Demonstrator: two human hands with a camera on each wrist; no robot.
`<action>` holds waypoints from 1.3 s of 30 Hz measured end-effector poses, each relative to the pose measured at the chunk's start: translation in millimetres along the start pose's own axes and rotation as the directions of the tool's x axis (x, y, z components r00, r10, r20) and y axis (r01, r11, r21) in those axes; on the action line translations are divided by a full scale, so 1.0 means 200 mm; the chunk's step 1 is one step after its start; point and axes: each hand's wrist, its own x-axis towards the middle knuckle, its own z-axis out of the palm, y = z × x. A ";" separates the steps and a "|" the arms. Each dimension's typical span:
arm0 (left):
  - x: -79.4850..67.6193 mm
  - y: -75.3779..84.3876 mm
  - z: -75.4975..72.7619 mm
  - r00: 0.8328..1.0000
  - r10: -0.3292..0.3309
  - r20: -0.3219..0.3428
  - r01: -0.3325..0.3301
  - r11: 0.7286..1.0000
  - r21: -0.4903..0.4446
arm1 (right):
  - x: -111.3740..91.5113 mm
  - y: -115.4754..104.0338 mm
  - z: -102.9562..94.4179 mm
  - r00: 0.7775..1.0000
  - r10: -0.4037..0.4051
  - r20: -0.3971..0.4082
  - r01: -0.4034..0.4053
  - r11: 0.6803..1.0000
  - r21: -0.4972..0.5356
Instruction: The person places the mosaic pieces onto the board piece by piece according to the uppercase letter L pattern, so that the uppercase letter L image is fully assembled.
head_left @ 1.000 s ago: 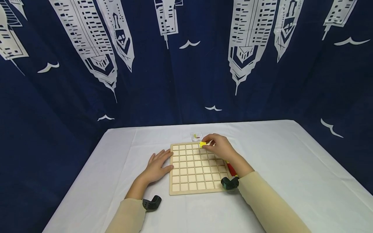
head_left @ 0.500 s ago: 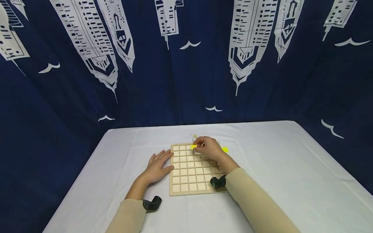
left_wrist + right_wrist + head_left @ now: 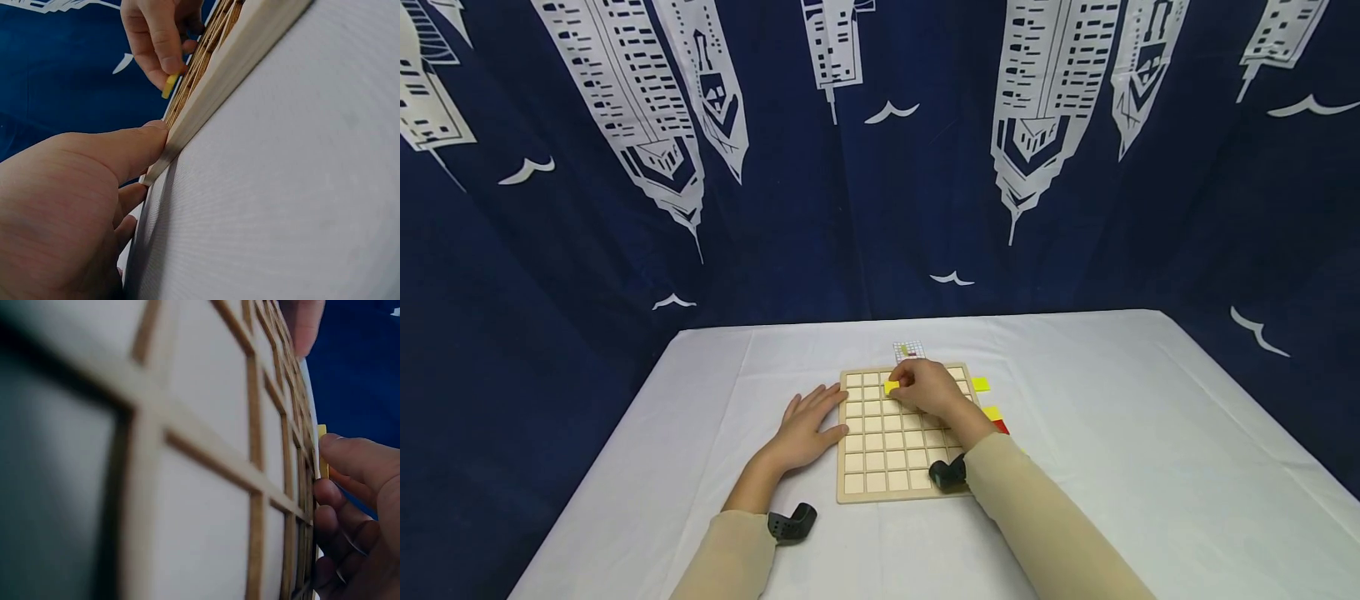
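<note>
A wooden grid board with square cells lies on the table. My right hand pinches a small yellow tile between thumb and fingers, over the upper part of the grid. In the left wrist view the yellow tile stands tilted at the board's surface. The right wrist view shows the tile under the fingertips, close to the cells. My left hand lies with fingers spread, its fingertips and thumb touching the board's left edge. Whether the tile touches the bottom of a cell cannot be told.
Beyond the board's far edge lies a small printed grid card, partly behind the right hand. Along the right edge are a yellow tile, another yellow tile and a red piece. White cloth covers the table.
My right hand has moved left and slightly nearer with the yellow tile, from the board's far edge into the upper grid. Tiles beside the board's right edge are now uncovered. The left hand stays put.
</note>
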 end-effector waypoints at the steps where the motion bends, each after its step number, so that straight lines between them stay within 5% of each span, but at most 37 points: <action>1: 0.00 0.00 0.00 1.000 0.001 -0.002 -0.001 1.000 0.000 | 0.00 0.00 0.00 1.000 -0.002 -0.001 0.002 1.000 -0.015; 9: 0.00 0.01 0.00 1.000 -0.003 -0.002 0.003 1.000 0.004 | -0.01 -0.02 0.00 1.000 0.013 0.005 -0.013 0.999 -0.043; 25: 0.01 0.01 0.01 1.000 0.002 -0.010 -0.002 1.000 0.003 | -0.05 0.00 -0.02 1.000 -0.019 0.019 0.017 0.994 0.107; 39: 0.00 0.00 0.01 1.000 -0.005 -0.012 0.005 1.000 -0.002 | -0.14 0.07 -0.15 0.999 -0.045 0.001 0.044 0.980 0.195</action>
